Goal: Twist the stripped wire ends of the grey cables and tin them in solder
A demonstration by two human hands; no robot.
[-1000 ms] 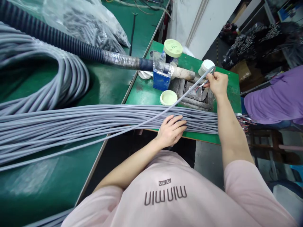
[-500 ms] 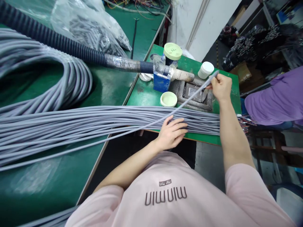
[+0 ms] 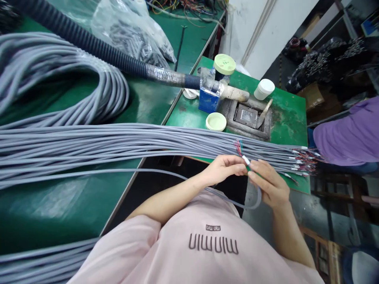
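One grey cable (image 3: 166, 172) runs from the left, loops below my hands and comes up to its end between them. Its stripped end (image 3: 239, 148) shows red, blue and green wires fanned out beyond a white sleeve (image 3: 246, 160). My left hand (image 3: 226, 169) pinches near this end from the left. From the right, my right hand (image 3: 271, 183) has its fingers closed on the cable just below the white sleeve. Behind both hands lies a wide bundle of grey cables (image 3: 183, 140), with bare wire ends (image 3: 304, 161) at its right.
A solder pot (image 3: 248, 115) with a scraper (image 3: 264, 114) stands behind the bundle. Near it are a hose nozzle (image 3: 235, 94), a blue box (image 3: 209, 99), a white jar (image 3: 264, 89) and a pale lid (image 3: 216, 122). A person's purple sleeve (image 3: 346, 134) is at the right.
My right hand has come down and toward me from beside the pot, bringing the cable end. My left hand has moved right, off the bundle, and closed near the end. The view has shifted slightly.
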